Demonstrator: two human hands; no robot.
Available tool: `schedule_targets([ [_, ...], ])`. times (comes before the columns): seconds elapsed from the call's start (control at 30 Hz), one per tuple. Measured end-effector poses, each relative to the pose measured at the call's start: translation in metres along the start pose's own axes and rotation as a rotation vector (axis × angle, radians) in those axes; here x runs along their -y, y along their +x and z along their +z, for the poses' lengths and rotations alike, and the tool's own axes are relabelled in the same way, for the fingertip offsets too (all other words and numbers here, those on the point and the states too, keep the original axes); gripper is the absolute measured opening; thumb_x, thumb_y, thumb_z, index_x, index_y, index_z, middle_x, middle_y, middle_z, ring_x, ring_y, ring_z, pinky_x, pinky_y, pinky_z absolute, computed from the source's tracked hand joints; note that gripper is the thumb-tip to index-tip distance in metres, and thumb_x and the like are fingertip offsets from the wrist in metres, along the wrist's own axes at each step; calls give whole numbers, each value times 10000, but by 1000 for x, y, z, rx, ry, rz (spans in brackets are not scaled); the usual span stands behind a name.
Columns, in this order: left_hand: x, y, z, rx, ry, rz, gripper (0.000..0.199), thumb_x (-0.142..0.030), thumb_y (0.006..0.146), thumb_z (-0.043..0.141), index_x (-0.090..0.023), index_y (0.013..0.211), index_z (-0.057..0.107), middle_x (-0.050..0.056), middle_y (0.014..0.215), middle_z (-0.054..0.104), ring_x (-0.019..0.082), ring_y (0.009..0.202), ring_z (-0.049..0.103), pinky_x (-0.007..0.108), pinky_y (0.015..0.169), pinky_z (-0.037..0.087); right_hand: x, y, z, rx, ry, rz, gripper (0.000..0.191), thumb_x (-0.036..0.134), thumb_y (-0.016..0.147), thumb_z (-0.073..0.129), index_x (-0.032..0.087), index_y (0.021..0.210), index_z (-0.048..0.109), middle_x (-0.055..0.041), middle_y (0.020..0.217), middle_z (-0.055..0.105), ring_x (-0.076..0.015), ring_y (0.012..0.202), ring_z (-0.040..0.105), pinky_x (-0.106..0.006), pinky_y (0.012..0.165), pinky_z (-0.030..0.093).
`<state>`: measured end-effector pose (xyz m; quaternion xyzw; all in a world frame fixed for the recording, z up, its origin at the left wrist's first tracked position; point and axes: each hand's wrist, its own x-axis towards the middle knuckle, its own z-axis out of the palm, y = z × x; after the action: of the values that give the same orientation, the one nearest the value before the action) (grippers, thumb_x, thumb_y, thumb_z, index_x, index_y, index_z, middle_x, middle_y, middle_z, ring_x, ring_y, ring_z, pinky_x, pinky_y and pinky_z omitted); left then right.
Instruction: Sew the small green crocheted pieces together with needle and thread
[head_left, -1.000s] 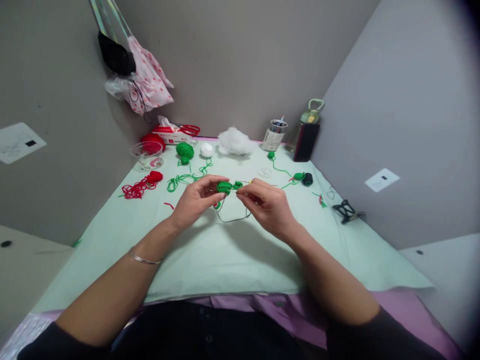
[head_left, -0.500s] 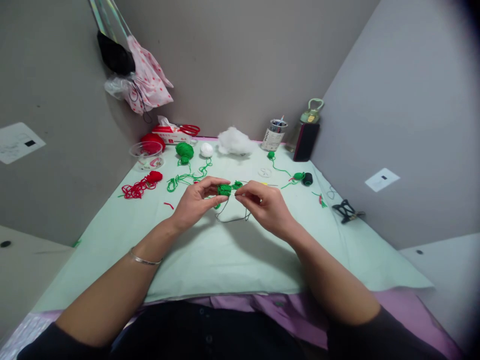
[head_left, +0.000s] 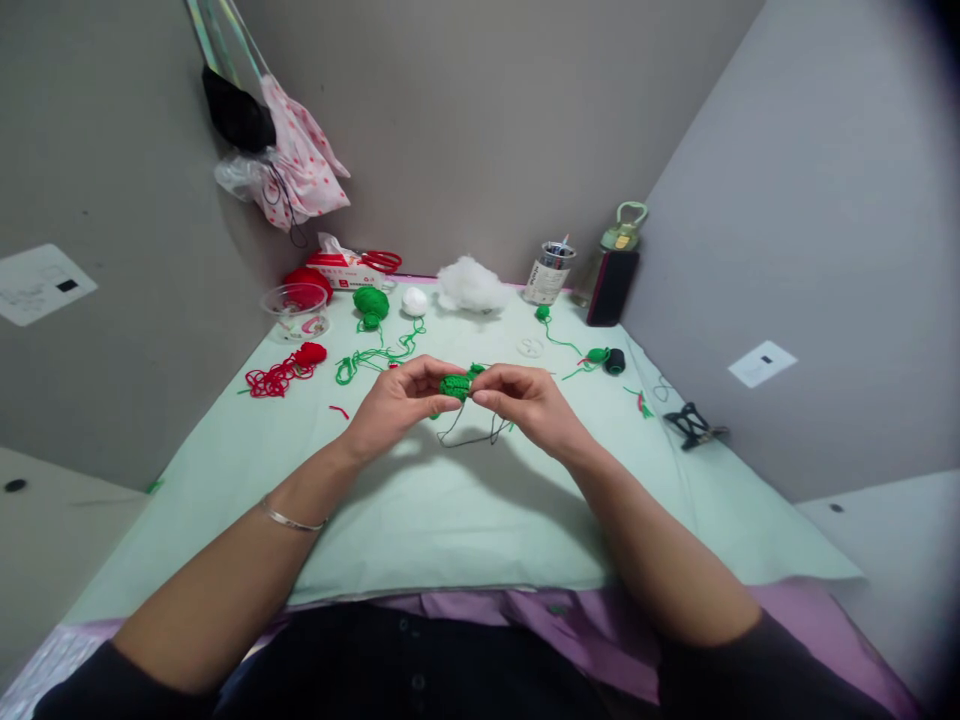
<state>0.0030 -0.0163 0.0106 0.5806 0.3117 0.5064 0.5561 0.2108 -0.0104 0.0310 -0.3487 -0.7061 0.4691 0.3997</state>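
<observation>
1. Spreading forward from its near edge, the pale green tablecloth looks smooth with faint creases.
2. Over its middle, the left hand pinches a green knitted piece between thumb and fingers. The right hand has its fingertips pressed together at the piece's right end; their exact hold is too small to tell. Dark thread loops below.
3. The piece is probably light, soft and squashy, best held by its rounded sides, clear of the thread.
4. Towards the left edge lies tangled red yarn; by the back edge, white stuffing.
5. Grey wall stands behind.
</observation>
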Motion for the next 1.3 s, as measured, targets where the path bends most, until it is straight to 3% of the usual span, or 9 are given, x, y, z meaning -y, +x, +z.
schedule_targets([
  [0.17,2,1,1,-19,-23,16,302,-243,697,882,-198,960,742,10,869,728,137,770,649,272,722,532,-11,3,4,5,148,98,342,495,773,785,176,798,665,45,609,477,-92,542,400,-229,497,307],
  [0.27,7,2,2,-49,-19,17,312,-248,684,889,-196,949,733,4,856,728,135,768,655,275,736,538,-16,5,8,-25,110,96,335,494,792,761,180,813,646,43,618,490,-94,536,407,-228,493,322],
  [0.53,14,1,5,-124,76,30,338,-270,688,884,-183,980,739,25,890,737,165,814,675,317,784,554,-16,-1,12,-117,-372,-61,92,273,926,587,197,887,622,31,673,532,-114,600,452,-248,587,344],
  [0.7,16,1,5,-129,137,56,305,-244,716,863,-187,993,749,28,943,726,164,836,677,330,828,544,-20,-3,13,-43,-421,-41,98,211,940,515,212,852,556,24,705,570,-122,598,506,-245,587,363],
  [1.0,10,1,2,-67,63,12,310,-305,741,854,-194,1012,752,34,901,748,164,789,670,310,749,546,-13,0,-3,-48,-549,-296,133,202,946,576,216,916,704,-27,812,675,-145,704,567,-266,679,410],
  [1.2,12,1,5,-70,19,22,324,-292,721,869,-196,1007,751,42,939,758,180,856,689,318,793,554,-16,-1,4,-68,-414,-177,99,211,928,608,197,841,653,19,678,579,-116,588,512,-251,598,395],
  [1.3,12,0,6,-87,36,16,337,-297,711,879,-192,1003,747,40,928,753,180,854,687,329,811,556,-16,1,4,-93,-412,-156,89,230,911,637,195,836,668,9,712,586,-115,598,520,-253,596,398],
])
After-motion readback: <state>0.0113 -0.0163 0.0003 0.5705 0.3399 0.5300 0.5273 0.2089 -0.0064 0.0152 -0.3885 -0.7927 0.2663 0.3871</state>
